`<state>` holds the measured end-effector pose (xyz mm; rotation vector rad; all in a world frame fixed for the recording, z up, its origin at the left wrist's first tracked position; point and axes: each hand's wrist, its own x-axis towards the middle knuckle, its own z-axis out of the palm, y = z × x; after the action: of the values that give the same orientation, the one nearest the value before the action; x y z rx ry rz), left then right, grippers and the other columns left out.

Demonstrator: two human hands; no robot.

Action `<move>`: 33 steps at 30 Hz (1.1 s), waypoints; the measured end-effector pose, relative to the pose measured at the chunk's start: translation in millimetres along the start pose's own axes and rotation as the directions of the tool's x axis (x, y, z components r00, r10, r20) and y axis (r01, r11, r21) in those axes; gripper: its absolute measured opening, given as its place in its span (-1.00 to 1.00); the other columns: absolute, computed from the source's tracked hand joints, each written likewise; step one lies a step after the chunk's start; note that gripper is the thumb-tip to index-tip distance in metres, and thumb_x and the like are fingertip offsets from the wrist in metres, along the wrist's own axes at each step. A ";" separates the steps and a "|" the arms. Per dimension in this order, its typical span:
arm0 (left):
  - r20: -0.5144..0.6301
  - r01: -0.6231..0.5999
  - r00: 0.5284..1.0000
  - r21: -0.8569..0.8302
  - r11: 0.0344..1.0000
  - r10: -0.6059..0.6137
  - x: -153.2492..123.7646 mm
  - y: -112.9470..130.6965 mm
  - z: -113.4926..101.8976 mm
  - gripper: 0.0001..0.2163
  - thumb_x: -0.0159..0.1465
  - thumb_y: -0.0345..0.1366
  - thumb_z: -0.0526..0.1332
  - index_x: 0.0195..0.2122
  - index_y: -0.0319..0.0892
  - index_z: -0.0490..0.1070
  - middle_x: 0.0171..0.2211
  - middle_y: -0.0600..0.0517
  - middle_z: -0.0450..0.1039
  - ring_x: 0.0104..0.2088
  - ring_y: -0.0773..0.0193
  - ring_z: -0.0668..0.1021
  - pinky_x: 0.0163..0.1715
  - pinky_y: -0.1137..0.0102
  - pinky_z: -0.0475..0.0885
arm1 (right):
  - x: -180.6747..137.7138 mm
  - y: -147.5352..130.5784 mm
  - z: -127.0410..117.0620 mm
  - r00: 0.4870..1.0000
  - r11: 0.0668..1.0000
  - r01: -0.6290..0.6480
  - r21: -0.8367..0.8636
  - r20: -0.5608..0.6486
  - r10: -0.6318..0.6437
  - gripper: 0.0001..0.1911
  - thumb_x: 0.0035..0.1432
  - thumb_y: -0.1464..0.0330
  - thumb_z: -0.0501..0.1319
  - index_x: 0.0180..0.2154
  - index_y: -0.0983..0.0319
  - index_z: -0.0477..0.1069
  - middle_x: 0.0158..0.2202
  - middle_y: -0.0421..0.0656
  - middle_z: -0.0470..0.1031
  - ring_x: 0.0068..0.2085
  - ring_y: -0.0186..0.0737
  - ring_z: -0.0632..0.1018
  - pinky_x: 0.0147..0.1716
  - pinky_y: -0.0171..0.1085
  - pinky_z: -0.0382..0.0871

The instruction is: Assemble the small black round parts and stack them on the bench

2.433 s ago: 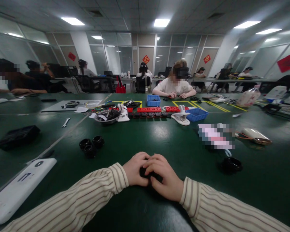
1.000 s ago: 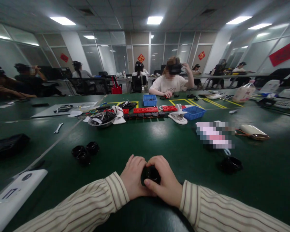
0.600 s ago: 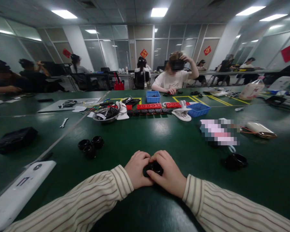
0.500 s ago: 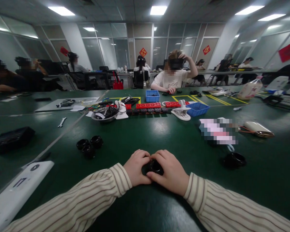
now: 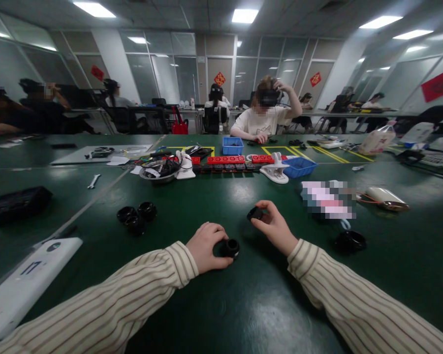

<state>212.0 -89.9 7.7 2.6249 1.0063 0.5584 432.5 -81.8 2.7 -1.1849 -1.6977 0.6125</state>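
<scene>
Toward the near edge of the table, the left hand holds a black ring between curled fingers while the right hand pinches a black cap, which could drop if those fingers slip.

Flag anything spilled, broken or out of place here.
Nothing looks spilled or broken. Mildly untidy: cables heaped in the metal bowl; one black ring sits alone, apart from the three black rings. The left hand's black part and right hand's black piece: too small to judge.
</scene>
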 end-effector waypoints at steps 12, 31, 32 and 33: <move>0.014 0.209 0.977 0.164 0.964 -0.214 -0.7 -18.8 3.6 -0.37 0.10 0.07 0.16 0.10 -0.24 0.17 0.11 -0.22 0.16 0.11 -0.09 0.21 0.04 -0.01 0.09 | -15.2 -16.3 1.0 0.987 0.898 0.118 -0.423 0.147 -0.061 -0.49 -0.08 0.25 0.26 -0.06 0.24 0.24 -0.07 -0.01 0.36 -0.02 0.04 0.35 0.05 0.19 -0.07; 0.320 0.109 0.923 0.320 0.941 -0.215 -3.8 -25.8 -7.6 -0.01 -0.08 0.36 0.00 0.24 -0.25 -0.16 0.25 -0.20 -0.25 0.23 -0.08 -0.10 0.11 -0.04 -0.13 | -132.5 -65.8 -77.6 0.961 0.779 0.020 -0.627 0.228 0.159 -0.72 0.06 0.31 0.17 -0.14 0.15 0.38 -0.24 -0.11 0.47 -0.23 -0.16 0.47 -0.24 -0.18 0.40; 0.325 0.108 0.921 0.320 0.941 -0.216 -3.3 -25.6 -7.5 -0.01 -0.07 0.36 0.00 0.24 -0.25 -0.16 0.25 -0.20 -0.25 0.23 -0.08 -0.10 0.11 -0.04 -0.13 | -146.9 -55.4 -99.7 0.974 0.754 -0.048 -0.655 0.136 0.180 -0.71 0.04 0.25 0.18 -0.15 0.13 0.40 -0.25 -0.11 0.47 -0.24 -0.14 0.49 -0.25 -0.17 0.41; 0.332 0.105 0.919 0.319 0.942 -0.215 -2.9 -25.5 -7.6 -0.01 -0.06 0.36 -0.01 0.24 -0.25 -0.16 0.25 -0.20 -0.25 0.23 -0.08 -0.11 0.11 -0.04 -0.13 | -158.7 -43.4 -123.2 0.982 0.722 -0.127 -0.680 0.018 0.189 -0.69 0.00 0.19 0.20 -0.18 0.12 0.42 -0.28 -0.11 0.49 -0.29 -0.12 0.51 -0.29 -0.16 0.43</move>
<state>191.9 -72.6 4.0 2.7122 1.2435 -0.1304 537.8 -256.9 25.1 -1.8573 -1.9812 0.1148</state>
